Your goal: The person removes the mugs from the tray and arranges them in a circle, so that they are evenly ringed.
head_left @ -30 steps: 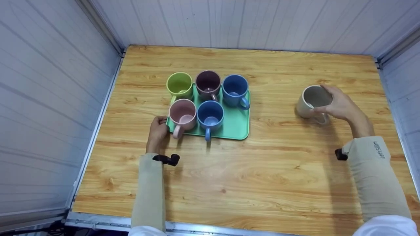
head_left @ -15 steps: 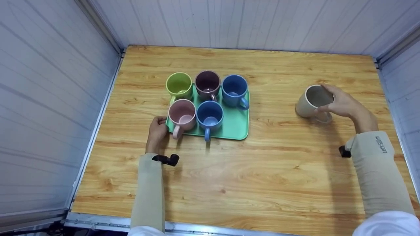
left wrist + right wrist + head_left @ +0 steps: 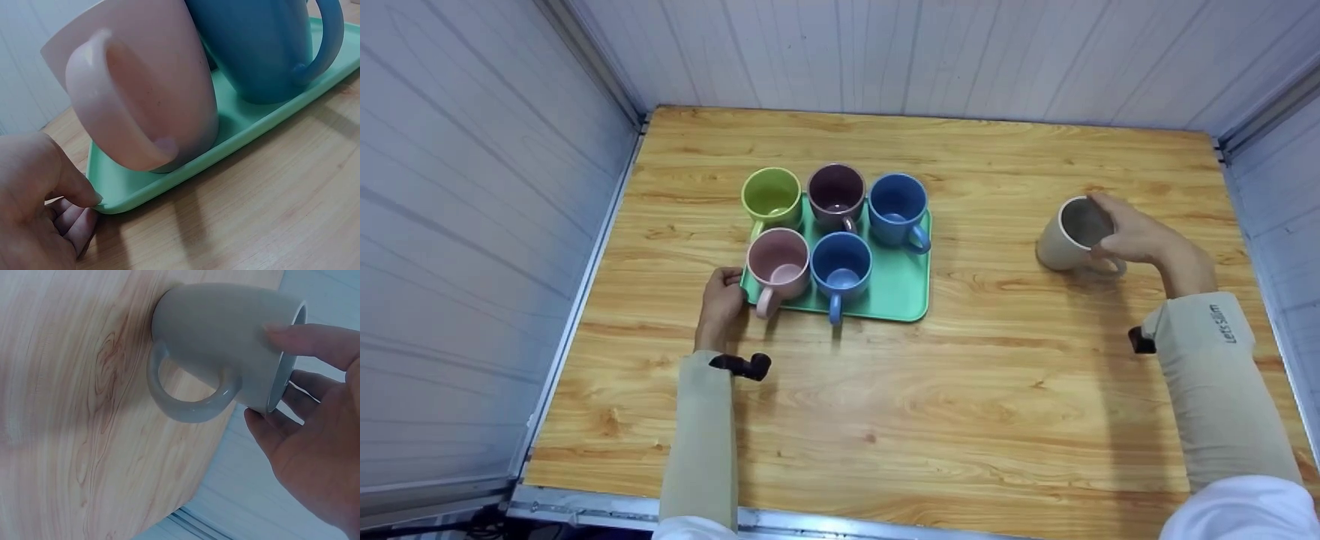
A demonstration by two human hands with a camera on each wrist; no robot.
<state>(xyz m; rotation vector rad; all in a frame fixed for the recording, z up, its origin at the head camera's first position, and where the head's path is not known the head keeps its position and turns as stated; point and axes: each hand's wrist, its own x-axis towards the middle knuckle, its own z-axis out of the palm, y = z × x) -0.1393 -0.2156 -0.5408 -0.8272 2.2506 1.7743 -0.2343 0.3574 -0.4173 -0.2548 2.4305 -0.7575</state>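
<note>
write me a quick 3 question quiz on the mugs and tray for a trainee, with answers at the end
1. Count: how many mugs stand on the green tray?
2. True or false: the left hand grips the handle of the pink mug.
3. Multiple choice: which colour of mug is the right hand touching? A) lime B) grey C) purple

Key
1. Five.
2. False; it grips a corner of the tray.
3. B, the grey mug, which is away from the tray.
</note>
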